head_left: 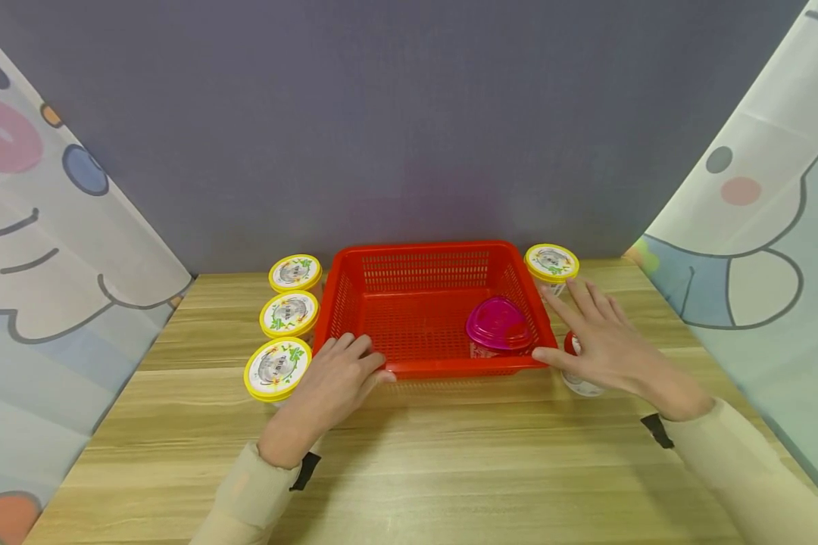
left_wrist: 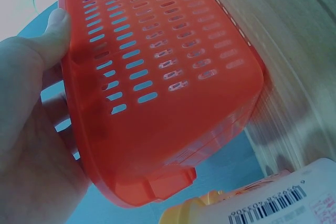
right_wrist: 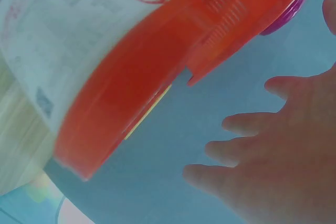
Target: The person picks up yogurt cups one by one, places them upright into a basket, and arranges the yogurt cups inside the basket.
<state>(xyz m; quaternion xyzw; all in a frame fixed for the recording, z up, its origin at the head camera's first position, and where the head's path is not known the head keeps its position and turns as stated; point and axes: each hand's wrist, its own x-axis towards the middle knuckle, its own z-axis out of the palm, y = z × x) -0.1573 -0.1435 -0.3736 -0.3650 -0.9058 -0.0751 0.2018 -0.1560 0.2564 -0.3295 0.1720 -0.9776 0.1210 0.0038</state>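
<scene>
A red plastic basket [head_left: 443, 369] with slotted walls stands at the back of the table. My left hand [head_left: 337, 378] grips its rim near the front left corner; in the left wrist view the thumb [left_wrist: 56, 32] lies along one side of the rim and the fingers reach to the other. Inside the basket, at the right, sits a small container with a magenta lid [head_left: 497, 324]. My right hand [head_left: 607, 348], fingers straight and spread, hovers over a red-lidded white tub [head_left: 582, 387] beside the basket. That tub is partly hidden in the head view; its red lid [right_wrist: 126, 87] shows large in the right wrist view.
Three yellow-lidded tubs [head_left: 289, 312] line up left of the basket. Another yellow-lidded tub [head_left: 551, 262] stands by its back right corner. A grey panel [head_left: 409, 136] rises behind the wooden table [head_left: 450, 469], with cartoon-printed sheets on both sides.
</scene>
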